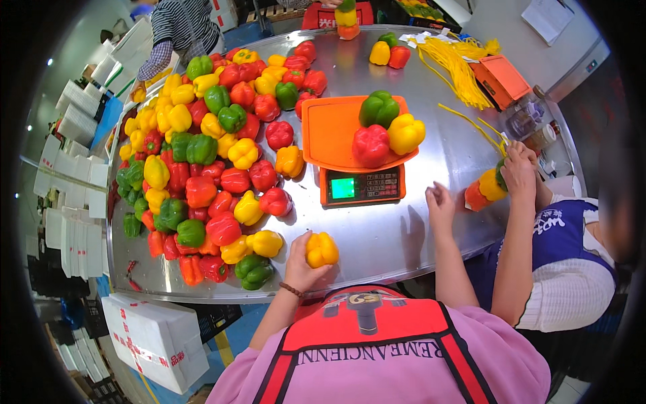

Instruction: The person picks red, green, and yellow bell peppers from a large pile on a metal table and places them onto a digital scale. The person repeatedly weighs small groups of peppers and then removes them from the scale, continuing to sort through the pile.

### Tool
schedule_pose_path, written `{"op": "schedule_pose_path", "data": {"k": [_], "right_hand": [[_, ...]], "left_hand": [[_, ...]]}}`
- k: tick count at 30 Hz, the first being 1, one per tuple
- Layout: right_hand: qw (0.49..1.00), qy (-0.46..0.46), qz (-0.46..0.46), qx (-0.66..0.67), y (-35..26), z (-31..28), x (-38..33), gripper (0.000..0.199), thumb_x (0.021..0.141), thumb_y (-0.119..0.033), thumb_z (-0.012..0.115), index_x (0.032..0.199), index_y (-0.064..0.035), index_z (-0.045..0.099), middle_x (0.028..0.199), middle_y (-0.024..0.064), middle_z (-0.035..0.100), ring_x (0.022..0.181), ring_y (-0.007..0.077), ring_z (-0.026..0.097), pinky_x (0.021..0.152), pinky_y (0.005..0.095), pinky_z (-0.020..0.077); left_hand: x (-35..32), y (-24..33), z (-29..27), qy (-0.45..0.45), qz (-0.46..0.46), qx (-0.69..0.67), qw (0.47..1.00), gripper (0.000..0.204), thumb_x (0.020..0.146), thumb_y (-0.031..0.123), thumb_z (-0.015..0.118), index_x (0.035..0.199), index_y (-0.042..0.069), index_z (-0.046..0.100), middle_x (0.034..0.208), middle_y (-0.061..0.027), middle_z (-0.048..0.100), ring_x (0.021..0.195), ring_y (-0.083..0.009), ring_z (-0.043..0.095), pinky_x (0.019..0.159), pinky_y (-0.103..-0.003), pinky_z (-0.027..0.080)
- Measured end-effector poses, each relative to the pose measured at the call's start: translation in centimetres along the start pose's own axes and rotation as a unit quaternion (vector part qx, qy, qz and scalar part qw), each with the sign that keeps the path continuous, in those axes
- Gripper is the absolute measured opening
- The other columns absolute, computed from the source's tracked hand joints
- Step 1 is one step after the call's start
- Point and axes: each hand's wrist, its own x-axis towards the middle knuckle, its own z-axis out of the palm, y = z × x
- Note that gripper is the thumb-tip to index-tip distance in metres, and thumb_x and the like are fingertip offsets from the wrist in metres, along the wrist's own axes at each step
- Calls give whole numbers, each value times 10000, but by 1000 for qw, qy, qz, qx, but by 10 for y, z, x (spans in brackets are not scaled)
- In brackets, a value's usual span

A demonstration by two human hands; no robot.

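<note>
My left hand (301,264) is closed around a yellow bell pepper (323,250) at the table's near edge, just right of a big heap of peppers. Above the table, right of the scale, my right hand (440,206) is raised with nothing in it, its fingers loosely bent and apart. The orange weighing scale (328,138) stands in front of me with a lit green display. On its tray sit a green bell pepper (379,109), a red bell pepper (371,145) and a yellow bell pepper (406,134), touching one another.
Red, yellow and green peppers (200,192) cover the left of the metal table (363,236). At right, a co-worker's hands (520,172) hold a stacked pepper bundle (488,188). Yellow ties (454,67) and an orange basket (501,79) lie far right. Another person (178,34) stands far left.
</note>
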Motion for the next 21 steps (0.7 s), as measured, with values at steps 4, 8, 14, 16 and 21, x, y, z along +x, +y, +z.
{"op": "schedule_pose_path", "data": {"k": [4, 8, 14, 16, 21], "right_hand": [[996, -46, 54, 47, 23, 17, -41, 275, 954, -110, 613, 1194, 22, 635, 1014, 104, 713, 862, 128, 653, 777, 268, 531], [993, -81, 53, 70, 12, 34, -53, 234, 951, -86, 606, 1148, 28, 657, 971, 91, 722, 822, 120, 655, 758, 259, 532], [993, -81, 34, 74, -2, 26, -43, 243, 938, -81, 617, 1151, 32, 656, 985, 88, 722, 843, 114, 651, 759, 254, 526], [993, -75, 37, 78, -5, 16, -37, 247, 939, -85, 618, 1154, 32, 653, 988, 89, 721, 852, 116, 653, 765, 254, 526], [992, -39, 25, 114, -19, -13, -9, 274, 961, -108, 611, 1188, 44, 628, 1029, 112, 712, 895, 147, 672, 797, 267, 534]], "left_hand": [[1, -6, -1, 47, -15, 71, 996, 896, 627, 203, 876, 1388, 63, 424, 1295, -188, 493, 1201, -383, 499, 1019, -432, 444], [9, -31, 1, 111, -24, 120, 986, 896, 650, 210, 864, 1397, 51, 396, 1296, -202, 489, 1212, -391, 486, 1035, -445, 425], [27, -35, 11, 125, -31, 170, 977, 1011, 646, 249, 881, 1464, 42, 324, 1404, -228, 427, 1296, -408, 423, 1094, -464, 367], [26, -21, 10, 127, -31, 190, 973, 1054, 638, 259, 888, 1482, 37, 298, 1447, -233, 398, 1333, -417, 390, 1121, -473, 333], [34, 11, -8, 177, 49, 157, 970, 1066, 651, 241, 881, 1492, 14, 266, 1510, -244, 333, 1389, -418, 330, 1159, -484, 272]]}}
